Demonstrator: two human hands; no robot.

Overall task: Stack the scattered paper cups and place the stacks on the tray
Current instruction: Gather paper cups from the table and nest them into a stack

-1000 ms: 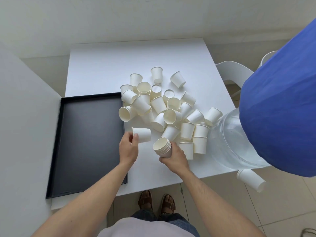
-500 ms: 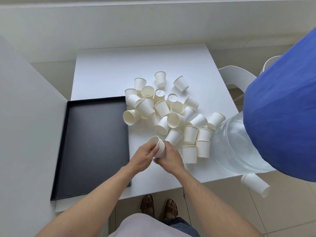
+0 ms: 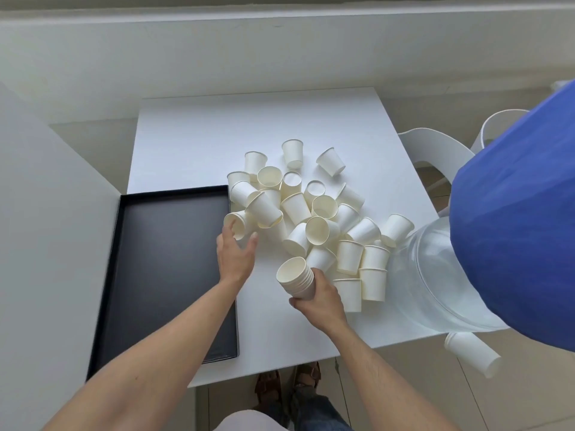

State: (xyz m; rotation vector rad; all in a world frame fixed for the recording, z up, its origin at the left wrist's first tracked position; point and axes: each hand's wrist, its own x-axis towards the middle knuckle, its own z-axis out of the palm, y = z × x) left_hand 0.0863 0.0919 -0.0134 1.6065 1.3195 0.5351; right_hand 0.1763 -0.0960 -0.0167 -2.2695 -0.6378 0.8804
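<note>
On your left, the black tray [image 3: 168, 269] lies flat on the white table [image 3: 217, 129], a shallow rectangle with a low raised rim and a matte, dark floor; nothing sits in it. Just past its right edge, your left hand [image 3: 235, 255] is spread wide, fingers and thumb apart, reaching into the near-left edge of the pile. Its fingertips frame a tipped cup [image 3: 236, 223] that lies on its side with its round mouth toward you; whether skin actually touches paper, you cannot tell. Beyond and to the right spreads the loose heap of paper cups [image 3: 311, 209], small tapered white cylinders with rolled rims and smooth, slightly cream interiors, some upright, some inverted, many on their sides and leaning on one another. Your right hand [image 3: 320, 301] is wrapped firmly around a nested stack of cups [image 3: 297, 278], held tilted above the table's near edge with its open mouth facing up and left, the layered rims showing as fine ridges. Farther right, a clear plastic container [image 3: 435, 275] with a glossy curved wall rests at the table's corner beside a blue cloth shape [image 3: 522, 219]. One more cup [image 3: 473, 357] shows below, off the table.
</note>
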